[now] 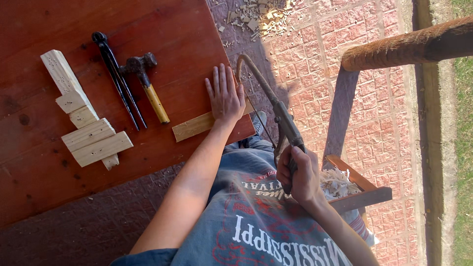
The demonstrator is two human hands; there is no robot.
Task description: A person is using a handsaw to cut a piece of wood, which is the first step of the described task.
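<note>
At the right edge of the red-brown worktop [162, 29], the left hand [225, 96] lies flat with fingers spread on a pale wooden strip [193, 126] that overhangs the corner, while the right hand [299, 173] has its grip wrapped tight around the handle of a bow-framed hacksaw [276, 106] whose blade meets the strip just beside the edge. Further left, well apart, lie a hammer [145, 81], black pincers [117, 76] and stacked pale wood offcuts [86, 120]; wood shavings [258, 15] litter the brick paving [315, 64].

Pale wood strip [197, 125] lies flat across table corner; bow saw [268, 101] cuts its overhanging end
</note>
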